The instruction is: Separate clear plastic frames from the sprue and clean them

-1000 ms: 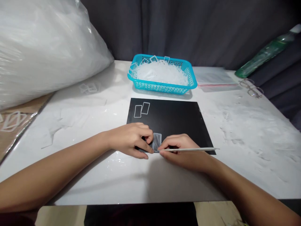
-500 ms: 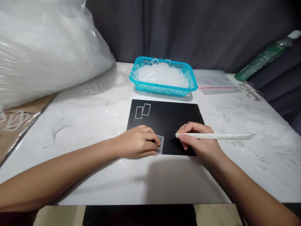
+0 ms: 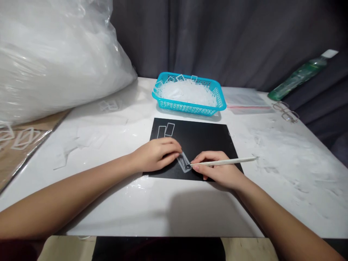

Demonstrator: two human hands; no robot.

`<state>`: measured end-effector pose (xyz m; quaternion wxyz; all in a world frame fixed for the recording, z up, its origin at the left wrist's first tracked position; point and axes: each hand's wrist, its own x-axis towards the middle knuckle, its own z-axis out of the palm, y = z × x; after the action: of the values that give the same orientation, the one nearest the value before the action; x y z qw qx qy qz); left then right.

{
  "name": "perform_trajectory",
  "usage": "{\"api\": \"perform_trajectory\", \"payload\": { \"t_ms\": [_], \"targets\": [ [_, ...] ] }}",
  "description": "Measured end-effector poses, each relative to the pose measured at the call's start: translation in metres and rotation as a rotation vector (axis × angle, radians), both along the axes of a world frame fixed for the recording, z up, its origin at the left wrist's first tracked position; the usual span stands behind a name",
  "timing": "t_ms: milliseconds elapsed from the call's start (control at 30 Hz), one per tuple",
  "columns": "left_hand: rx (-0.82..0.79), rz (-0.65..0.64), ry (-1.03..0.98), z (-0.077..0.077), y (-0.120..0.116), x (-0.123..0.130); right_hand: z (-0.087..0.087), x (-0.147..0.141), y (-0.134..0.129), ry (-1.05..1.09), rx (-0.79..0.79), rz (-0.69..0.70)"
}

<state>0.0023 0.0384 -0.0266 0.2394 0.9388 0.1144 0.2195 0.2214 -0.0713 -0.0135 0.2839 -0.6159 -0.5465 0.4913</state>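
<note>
My left hand (image 3: 160, 155) lies over the left side of a black mat (image 3: 206, 136), its fingertips closed on the upper end of a small translucent rectangular frame (image 3: 181, 165). The frame sits tilted on the mat; whether it is a single piece or stacked pieces cannot be made out. In a pinch grip, my right hand (image 3: 217, 168) holds a slim white pen-like tool (image 3: 236, 160) with a dark tip end. That tip meets the frame's lower right side. Two thin white rectangular frames (image 3: 170, 129) rest at the mat's upper left, one partly covered by my left hand.
Behind the mat stands a blue basket (image 3: 187, 106) heaped with white frames. A big plastic bag (image 3: 59, 61) bulges at the left. Clear zip bags (image 3: 247, 101), eyeglasses (image 3: 288, 112) and a green bottle (image 3: 299, 78) are at the right back. Translucent scraps (image 3: 293, 159) litter the right side.
My right hand has moved left, bringing the tool's tip onto the frame. My left hand has shifted slightly up and left, and the frame is now turned and more exposed.
</note>
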Motion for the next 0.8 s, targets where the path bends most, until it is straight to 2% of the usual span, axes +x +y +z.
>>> {"api": "perform_trajectory", "payload": {
  "t_ms": [67, 167, 300, 500, 633, 800],
  "targets": [
    [0.089, -0.135, 0.037, -0.002, -0.002, -0.003, 0.0, 0.003, 0.001, -0.011, -0.013, 0.006],
    [0.169, -0.185, 0.077, -0.007, -0.004, -0.005, -0.003, 0.006, 0.001, 0.05, -0.014, 0.006],
    [0.131, -0.245, 0.1, -0.01, -0.001, -0.006, -0.004, 0.002, -0.002, 0.112, -0.07, 0.079],
    [0.141, -0.392, 0.065, -0.004, 0.007, -0.01, 0.0, -0.005, -0.001, -0.022, -0.062, 0.091],
    [0.138, -0.418, 0.117, -0.006, 0.006, -0.01, -0.002, -0.008, 0.002, -0.07, 0.009, 0.136],
    [0.108, -0.423, 0.145, -0.008, 0.006, -0.011, -0.003, -0.009, 0.003, -0.096, 0.022, 0.151]
  ]
}}
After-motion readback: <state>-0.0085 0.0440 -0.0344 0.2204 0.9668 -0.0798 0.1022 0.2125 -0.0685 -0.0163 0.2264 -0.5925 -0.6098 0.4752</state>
